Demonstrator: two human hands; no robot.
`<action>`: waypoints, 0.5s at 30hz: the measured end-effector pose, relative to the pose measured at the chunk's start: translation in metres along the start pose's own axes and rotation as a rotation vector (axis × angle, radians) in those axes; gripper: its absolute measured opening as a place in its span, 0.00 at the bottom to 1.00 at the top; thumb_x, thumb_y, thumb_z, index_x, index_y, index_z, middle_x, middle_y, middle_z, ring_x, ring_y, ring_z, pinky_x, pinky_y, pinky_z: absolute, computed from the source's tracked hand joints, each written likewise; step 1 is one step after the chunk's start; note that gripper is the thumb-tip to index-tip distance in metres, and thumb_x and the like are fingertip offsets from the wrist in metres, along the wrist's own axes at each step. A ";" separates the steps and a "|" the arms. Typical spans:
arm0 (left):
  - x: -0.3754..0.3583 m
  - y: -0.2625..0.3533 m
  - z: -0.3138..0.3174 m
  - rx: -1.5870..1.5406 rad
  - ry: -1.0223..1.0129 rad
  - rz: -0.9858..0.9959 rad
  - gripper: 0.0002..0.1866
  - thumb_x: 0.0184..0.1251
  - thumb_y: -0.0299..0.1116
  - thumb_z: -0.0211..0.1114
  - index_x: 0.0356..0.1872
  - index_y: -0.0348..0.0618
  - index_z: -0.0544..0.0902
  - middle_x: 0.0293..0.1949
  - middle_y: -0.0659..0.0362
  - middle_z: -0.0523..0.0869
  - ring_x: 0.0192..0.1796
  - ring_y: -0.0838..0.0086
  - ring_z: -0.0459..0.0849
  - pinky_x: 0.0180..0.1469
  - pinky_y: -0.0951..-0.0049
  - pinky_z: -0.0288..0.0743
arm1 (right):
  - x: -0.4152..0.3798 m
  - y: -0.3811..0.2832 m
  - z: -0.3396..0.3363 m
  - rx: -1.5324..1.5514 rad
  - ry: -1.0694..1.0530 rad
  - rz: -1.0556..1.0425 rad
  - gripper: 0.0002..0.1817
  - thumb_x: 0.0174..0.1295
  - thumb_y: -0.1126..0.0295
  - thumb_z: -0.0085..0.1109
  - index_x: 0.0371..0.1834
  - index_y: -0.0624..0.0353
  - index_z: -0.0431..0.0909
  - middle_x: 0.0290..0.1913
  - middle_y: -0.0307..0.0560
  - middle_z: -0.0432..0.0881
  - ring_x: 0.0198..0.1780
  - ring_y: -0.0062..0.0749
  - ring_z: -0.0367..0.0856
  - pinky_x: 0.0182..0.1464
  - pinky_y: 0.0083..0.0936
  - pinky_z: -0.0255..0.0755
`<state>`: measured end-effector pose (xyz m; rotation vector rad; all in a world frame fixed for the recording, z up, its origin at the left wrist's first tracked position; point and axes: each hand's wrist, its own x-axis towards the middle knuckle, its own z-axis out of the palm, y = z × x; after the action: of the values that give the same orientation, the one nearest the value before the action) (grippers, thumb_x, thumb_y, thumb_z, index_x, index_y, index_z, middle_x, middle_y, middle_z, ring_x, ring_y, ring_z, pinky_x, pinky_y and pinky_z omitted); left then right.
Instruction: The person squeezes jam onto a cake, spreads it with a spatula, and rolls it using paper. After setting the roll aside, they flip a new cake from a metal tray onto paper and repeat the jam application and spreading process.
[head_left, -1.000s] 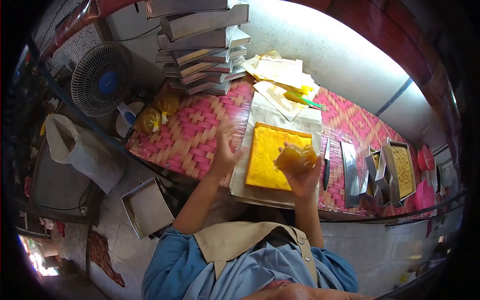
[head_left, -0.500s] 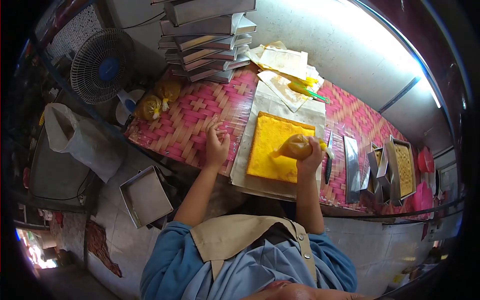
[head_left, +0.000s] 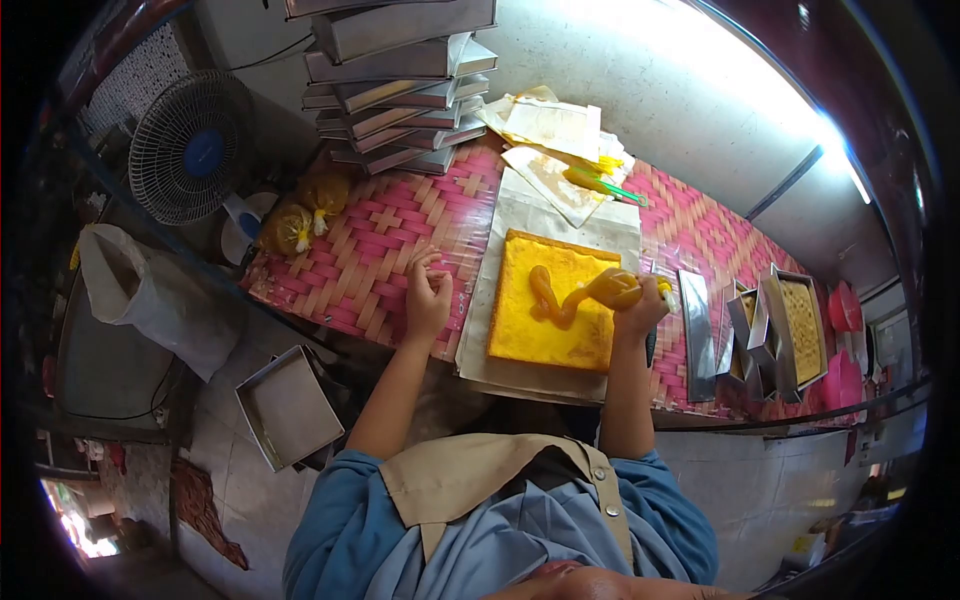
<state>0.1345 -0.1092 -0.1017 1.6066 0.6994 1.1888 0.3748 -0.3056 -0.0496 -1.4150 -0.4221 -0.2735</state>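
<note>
A square yellow sheet cake (head_left: 520, 345) lies on sheets of pale paper (head_left: 480, 365) in front of me. My right hand (head_left: 642, 310) grips a plastic piping bag (head_left: 612, 290) filled with brown-orange filling, its tip pointing left over the cake. From the tip runs a thick, wavy line of filling (head_left: 548, 300) across the cake's upper middle. Left of the cake, my left hand (head_left: 430, 298) rests over the table edge, fingers loosely bent and apart, holding nothing. A dark-handled knife (head_left: 651, 345) lies right of the cake, partly hidden by my right hand.
Metal pans (head_left: 400, 65) are stacked at the back left, near tied bags of filling (head_left: 290, 228). A green-handled spatula (head_left: 615, 192) lies on used papers (head_left: 550, 125). To the right are a metal strip (head_left: 697, 340) and a cake in a pan (head_left: 802, 330). A fan (head_left: 190, 145) stands left.
The piping bag has moved right and slightly up with my right hand, leaving a wavy line of filling on the cake. My left hand stays beside the cake. The view has shifted slightly.
</note>
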 end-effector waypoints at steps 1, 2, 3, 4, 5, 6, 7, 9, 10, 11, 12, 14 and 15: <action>0.000 0.005 0.001 0.031 -0.025 0.032 0.17 0.60 0.20 0.58 0.51 0.39 0.71 0.60 0.55 0.70 0.44 0.76 0.77 0.46 0.78 0.74 | 0.000 0.005 -0.004 0.000 0.006 -0.001 0.09 0.56 0.77 0.52 0.18 0.60 0.72 0.23 0.37 0.72 0.23 0.21 0.73 0.28 0.21 0.70; 0.000 0.007 0.001 0.031 -0.030 0.036 0.17 0.60 0.20 0.58 0.51 0.39 0.71 0.60 0.55 0.70 0.44 0.76 0.77 0.46 0.78 0.74 | 0.000 0.009 -0.007 -0.021 0.009 -0.013 0.09 0.57 0.76 0.52 0.18 0.60 0.72 0.23 0.36 0.72 0.24 0.21 0.73 0.28 0.21 0.70; -0.001 0.006 -0.001 0.020 -0.023 0.018 0.17 0.60 0.20 0.58 0.51 0.39 0.71 0.60 0.55 0.70 0.44 0.75 0.77 0.47 0.78 0.74 | -0.002 0.013 -0.011 -0.042 0.011 -0.025 0.10 0.57 0.75 0.52 0.18 0.59 0.72 0.23 0.36 0.72 0.24 0.20 0.73 0.28 0.21 0.70; -0.003 0.006 -0.003 0.009 -0.018 -0.004 0.17 0.60 0.19 0.57 0.51 0.39 0.71 0.60 0.55 0.70 0.44 0.75 0.77 0.48 0.78 0.73 | -0.005 0.015 -0.021 -0.057 -0.100 -0.108 0.08 0.58 0.75 0.51 0.21 0.58 0.73 0.24 0.35 0.72 0.25 0.19 0.73 0.27 0.21 0.69; -0.003 0.005 -0.005 0.010 -0.023 -0.002 0.17 0.60 0.19 0.57 0.51 0.39 0.71 0.60 0.55 0.70 0.44 0.75 0.77 0.48 0.78 0.73 | -0.011 0.018 -0.028 -0.056 -0.094 -0.107 0.08 0.58 0.75 0.51 0.21 0.58 0.73 0.24 0.35 0.72 0.25 0.19 0.73 0.27 0.21 0.69; -0.002 0.003 -0.005 0.001 -0.019 0.013 0.17 0.62 0.20 0.56 0.52 0.39 0.70 0.60 0.55 0.70 0.45 0.77 0.77 0.48 0.79 0.73 | -0.014 0.012 -0.031 -0.024 -0.078 -0.066 0.07 0.59 0.74 0.51 0.23 0.58 0.73 0.24 0.36 0.73 0.26 0.21 0.74 0.28 0.21 0.70; -0.003 0.001 -0.005 -0.009 -0.014 0.023 0.16 0.63 0.21 0.56 0.53 0.38 0.69 0.61 0.55 0.70 0.45 0.78 0.77 0.47 0.80 0.72 | -0.016 0.006 -0.034 0.006 -0.063 -0.024 0.05 0.59 0.74 0.52 0.26 0.58 0.74 0.25 0.37 0.73 0.27 0.22 0.74 0.30 0.22 0.71; -0.007 0.003 0.002 -0.077 -0.051 0.061 0.16 0.63 0.21 0.55 0.52 0.38 0.69 0.60 0.55 0.71 0.47 0.77 0.77 0.50 0.78 0.72 | -0.018 -0.015 -0.033 0.096 -0.001 0.047 0.04 0.61 0.70 0.53 0.32 0.58 0.73 0.29 0.40 0.75 0.31 0.28 0.77 0.35 0.26 0.74; -0.007 0.012 0.006 -0.143 -0.088 0.098 0.15 0.64 0.22 0.55 0.52 0.38 0.70 0.60 0.55 0.71 0.48 0.76 0.77 0.52 0.76 0.72 | -0.013 -0.032 -0.028 0.403 0.118 0.232 0.07 0.62 0.66 0.53 0.35 0.58 0.73 0.32 0.42 0.76 0.34 0.31 0.78 0.38 0.28 0.76; -0.011 0.022 0.009 -0.121 -0.214 0.107 0.18 0.63 0.21 0.56 0.54 0.39 0.70 0.59 0.55 0.71 0.52 0.73 0.76 0.56 0.73 0.69 | -0.009 -0.044 -0.021 0.716 0.236 0.416 0.10 0.63 0.63 0.54 0.37 0.58 0.73 0.34 0.43 0.76 0.38 0.34 0.79 0.42 0.31 0.77; -0.016 0.042 0.013 -0.097 -0.344 0.114 0.20 0.62 0.21 0.57 0.56 0.39 0.70 0.59 0.55 0.72 0.56 0.70 0.75 0.60 0.71 0.67 | -0.009 -0.052 -0.013 0.858 0.251 0.591 0.15 0.66 0.57 0.50 0.42 0.58 0.73 0.40 0.45 0.78 0.44 0.36 0.79 0.48 0.35 0.76; -0.022 0.057 0.044 -0.174 -0.530 0.205 0.23 0.64 0.23 0.59 0.61 0.41 0.67 0.61 0.55 0.70 0.63 0.68 0.69 0.66 0.68 0.60 | -0.026 -0.043 0.005 0.991 -0.075 0.630 0.18 0.69 0.55 0.45 0.46 0.58 0.74 0.45 0.46 0.80 0.47 0.36 0.78 0.53 0.36 0.73; -0.028 0.069 0.058 -0.174 -0.541 0.215 0.23 0.64 0.23 0.59 0.61 0.41 0.67 0.61 0.55 0.70 0.63 0.68 0.69 0.66 0.68 0.60 | -0.044 -0.048 0.017 1.096 -0.215 0.675 0.18 0.70 0.57 0.43 0.49 0.59 0.74 0.49 0.47 0.80 0.49 0.35 0.79 0.56 0.35 0.71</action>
<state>0.1712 -0.1790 -0.0500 1.7756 0.0769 0.8699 0.3122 -0.2987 -0.0243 -0.4319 -0.1778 0.6003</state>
